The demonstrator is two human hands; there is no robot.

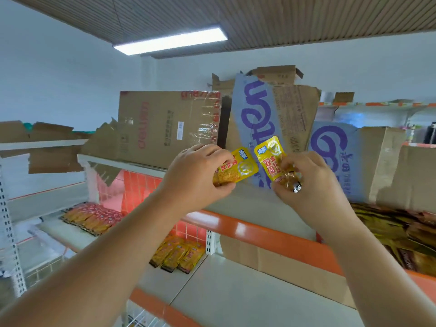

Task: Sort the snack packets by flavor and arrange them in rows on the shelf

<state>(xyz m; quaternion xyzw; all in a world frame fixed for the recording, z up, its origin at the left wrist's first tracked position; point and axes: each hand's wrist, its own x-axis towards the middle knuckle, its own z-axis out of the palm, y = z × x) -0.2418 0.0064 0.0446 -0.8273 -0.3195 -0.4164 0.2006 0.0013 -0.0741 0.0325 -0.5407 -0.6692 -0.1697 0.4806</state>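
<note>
My left hand (200, 171) pinches a yellow snack packet (238, 169) by its lower end. My right hand (309, 180) grips a second yellow packet (269, 159) upright, along with a crumpled bit of wrapper under its fingers. Both packets are raised in front of the cardboard boxes, close together but apart. On the pale shelf (236, 293) below, a short row of yellow packets (177, 253) lies near the back. A row of red-orange packets (92, 217) lies on the shelf further left.
Large cardboard boxes (165, 123) crowd the upper shelf, whose orange front edge (271, 237) runs under my wrists. A pile of dark gold packets (401, 234) sits at the right. A perforated upright (9, 232) stands at the far left.
</note>
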